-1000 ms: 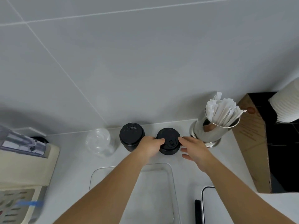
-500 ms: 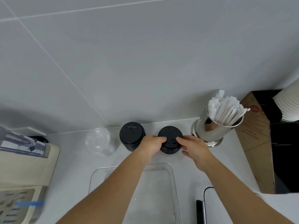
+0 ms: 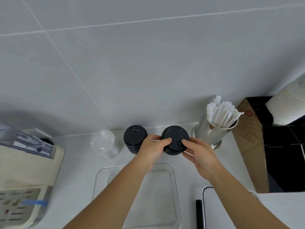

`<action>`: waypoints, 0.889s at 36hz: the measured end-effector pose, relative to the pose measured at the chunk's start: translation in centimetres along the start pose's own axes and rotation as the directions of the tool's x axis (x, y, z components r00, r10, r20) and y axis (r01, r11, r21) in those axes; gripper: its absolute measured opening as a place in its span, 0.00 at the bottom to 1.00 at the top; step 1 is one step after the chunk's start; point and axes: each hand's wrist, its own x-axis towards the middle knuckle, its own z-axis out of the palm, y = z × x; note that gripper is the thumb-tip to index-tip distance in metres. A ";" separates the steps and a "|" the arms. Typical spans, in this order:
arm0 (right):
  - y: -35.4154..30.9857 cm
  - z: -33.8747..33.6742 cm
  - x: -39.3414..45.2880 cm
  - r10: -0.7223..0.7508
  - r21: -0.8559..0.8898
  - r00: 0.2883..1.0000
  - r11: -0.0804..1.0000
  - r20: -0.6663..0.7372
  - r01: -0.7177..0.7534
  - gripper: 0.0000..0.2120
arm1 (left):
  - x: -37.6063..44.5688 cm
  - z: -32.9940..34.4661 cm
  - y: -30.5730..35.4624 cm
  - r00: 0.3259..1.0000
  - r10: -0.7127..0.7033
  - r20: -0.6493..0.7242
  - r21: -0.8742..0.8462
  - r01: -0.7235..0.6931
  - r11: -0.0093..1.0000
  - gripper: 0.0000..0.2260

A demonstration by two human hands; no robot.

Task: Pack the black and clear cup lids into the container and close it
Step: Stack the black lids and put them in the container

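Both hands hold a stack of round black plastic cup lids from opposite sides at the back of the pale grey worktop. The left hand presses its thumb on the top lid's left part, fingers wrapped round the stack's side; the right hand sets its thumb by the moulded sip flap, fingers curled beneath. Each grip is clamped on the stack. Whether the stack's base touches the worktop cannot be told, since the hands hide it.

The top lid is matt black, with a raised rim and a small drinking tab near its front right.

A second stack of black lids stands just to the left, close to the left knuckles, and a stack of clear plastic lids stands further left, apart from it. The clear rectangular container lies open just in front of the hands, under the left forearm, with nothing seen in it. Its white-rimmed cover with a black edge lies to the right, beside it.

A steel cup of paper-wrapped straws stands close behind the right hand, with a brown cardboard box beyond it. A cream machine occupies the left edge. The tiled wall runs close behind the stacks.
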 end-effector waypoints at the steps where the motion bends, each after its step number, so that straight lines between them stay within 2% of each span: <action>1: -0.1 0.1 -0.5 -0.016 0.007 1.000 1.000 0.003 0.016 0.09 | -0.8 -0.1 0.2 1.000 0.003 -0.004 -0.014 -0.003 1.000 0.30; 5: -0.4 0.2 -2.3 -0.054 0.022 0.998 0.998 0.024 0.054 0.10 | -3.1 -0.6 0.4 1.000 0.020 -0.010 -0.109 -0.021 0.994 0.20; 18: -1.4 0.9 -9.7 -0.156 -0.063 0.975 0.984 0.157 0.168 0.13 | -10.5 -4.1 -0.4 0.981 0.190 0.046 -0.100 -0.185 0.978 0.26; 22: -1.6 1.0 -11.8 -0.191 -0.135 0.957 0.965 0.217 0.224 0.15 | -12.5 -5.3 -0.8 0.964 0.254 0.072 -0.061 -0.250 0.966 0.24; 24: -1.6 0.9 -12.6 -0.209 -0.178 0.947 0.950 0.243 0.256 0.18 | -13.5 -5.7 -1.1 0.957 0.277 0.082 -0.035 -0.275 0.961 0.24; 28: -1.1 1.0 -13.8 -0.232 -0.270 0.939 0.915 0.254 0.299 0.33 | -14.7 -6.6 -2.0 0.952 0.285 0.112 0.056 -0.293 0.955 0.30; 32: -0.3 1.1 -14.9 -0.227 -0.347 0.937 0.884 0.267 0.313 0.37 | -16.3 -7.2 -2.8 0.943 0.303 0.137 0.077 -0.315 0.946 0.27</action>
